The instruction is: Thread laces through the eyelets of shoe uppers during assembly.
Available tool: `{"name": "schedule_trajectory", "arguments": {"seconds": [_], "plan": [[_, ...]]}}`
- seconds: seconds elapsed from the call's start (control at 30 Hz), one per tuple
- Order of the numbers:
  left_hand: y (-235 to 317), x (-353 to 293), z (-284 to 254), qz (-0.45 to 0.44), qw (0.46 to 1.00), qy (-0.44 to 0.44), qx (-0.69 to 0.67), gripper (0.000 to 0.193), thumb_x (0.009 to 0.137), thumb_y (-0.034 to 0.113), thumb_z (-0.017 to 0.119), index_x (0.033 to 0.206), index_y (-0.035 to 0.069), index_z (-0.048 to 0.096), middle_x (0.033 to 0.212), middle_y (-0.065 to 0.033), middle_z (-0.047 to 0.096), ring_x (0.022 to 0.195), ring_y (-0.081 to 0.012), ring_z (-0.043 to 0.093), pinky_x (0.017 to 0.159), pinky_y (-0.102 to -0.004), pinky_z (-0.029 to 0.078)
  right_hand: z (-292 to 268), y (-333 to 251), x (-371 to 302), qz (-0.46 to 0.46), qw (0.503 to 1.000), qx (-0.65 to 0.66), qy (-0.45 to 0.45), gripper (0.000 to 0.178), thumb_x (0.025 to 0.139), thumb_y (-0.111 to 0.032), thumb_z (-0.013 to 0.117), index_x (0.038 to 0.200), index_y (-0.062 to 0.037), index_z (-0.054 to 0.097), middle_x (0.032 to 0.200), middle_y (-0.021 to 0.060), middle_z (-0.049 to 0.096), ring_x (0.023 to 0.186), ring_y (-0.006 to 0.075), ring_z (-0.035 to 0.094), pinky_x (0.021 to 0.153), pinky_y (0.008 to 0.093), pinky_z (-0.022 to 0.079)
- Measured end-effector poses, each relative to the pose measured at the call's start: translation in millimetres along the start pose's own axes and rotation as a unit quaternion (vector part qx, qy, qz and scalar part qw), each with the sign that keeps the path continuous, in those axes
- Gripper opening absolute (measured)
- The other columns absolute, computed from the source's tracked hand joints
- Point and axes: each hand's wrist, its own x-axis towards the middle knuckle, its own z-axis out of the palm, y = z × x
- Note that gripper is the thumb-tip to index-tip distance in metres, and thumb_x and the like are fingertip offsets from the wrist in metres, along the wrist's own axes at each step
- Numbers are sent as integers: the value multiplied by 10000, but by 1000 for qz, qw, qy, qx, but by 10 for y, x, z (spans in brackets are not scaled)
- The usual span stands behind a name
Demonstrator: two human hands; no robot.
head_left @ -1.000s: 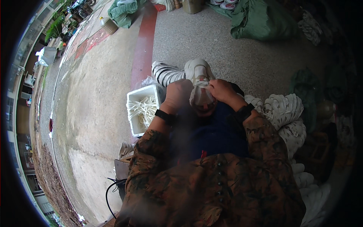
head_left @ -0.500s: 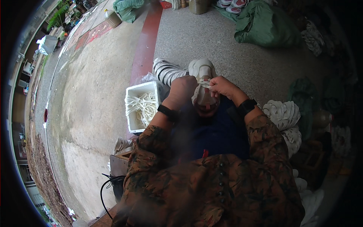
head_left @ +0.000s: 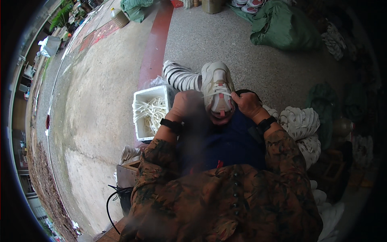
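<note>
A white and beige sneaker point(head_left: 218, 76) with reddish patches stands in front of me, its toe pointing away and its heel near my blue-covered lap. White shoelace point(head_left: 225, 92) ends run out from its upper to both sides. My left hand point(head_left: 187, 104) is closed left of the shoe, at the lace on that side; a dark blur hides part of its fingers. To the right of the shoe, my right hand point(head_left: 246, 103) pinches the other lace end between thumb and fingers. The lace looks taut across the tongue.
A white foam box point(head_left: 138, 126) of loose white laces point(head_left: 155, 115) sits left of my left hand. Beyond it lies a row of nested white shoes point(head_left: 181, 76). More white shoes point(head_left: 300, 122) are stacked at right. A green sack point(head_left: 282, 28) lies at the far right.
My hands have moved apart from above the shoe to its two sides and slightly nearer me, drawing the lace outward. More of the shoe's upper now shows.
</note>
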Motion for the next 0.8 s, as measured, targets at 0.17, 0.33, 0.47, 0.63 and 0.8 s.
{"name": "schedule_trajectory", "arguments": {"seconds": [0.17,0.33,0.47,0.63,0.8], "plan": [[-783,-540,105,-167,950,49,-260,72,760,72,661,716,33,619,686,-66,646,626,-155,610,587,-302,484,-11,252,-230,62,991,102,55,107,821,-106,547,881,-86,633,642,135,588,575,340,586,499,424,452],[-1420,-1251,-207,-321,909,8,-264,57,783,54,676,749,15,652,669,-50,644,601,-120,592,571,-264,476,-2,1070,-1245,247,963,87,69,146,860,-155,554,819,-20,590,678,176,559,640,363,577,554,381,439],[-1769,-1923,-451,-487,836,-28,-253,52,780,45,685,750,17,654,649,-43,634,558,-111,569,512,-247,436,-111,1678,-2429,367,925,70,73,211,876,-185,493,755,-18,535,695,208,531,637,360,550,572,424,404],[-1672,-2711,-992,-582,792,-26,-185,69,776,62,689,781,-3,665,653,-48,633,547,-111,553,507,-245,428,-122,1693,-3177,463,869,161,71,220,860,-140,496,731,33,450,599,96,391,611,91,392,548,330,356],[-1647,-2957,-911,-622,772,-78,-103,147,750,136,712,806,0,703,648,-54,640,533,-122,563,490,-258,445,99,1927,-4260,412,909,36,53,199,786,-126,516,672,29,466,532,107,386,537,119,388,512,364,348]]}}
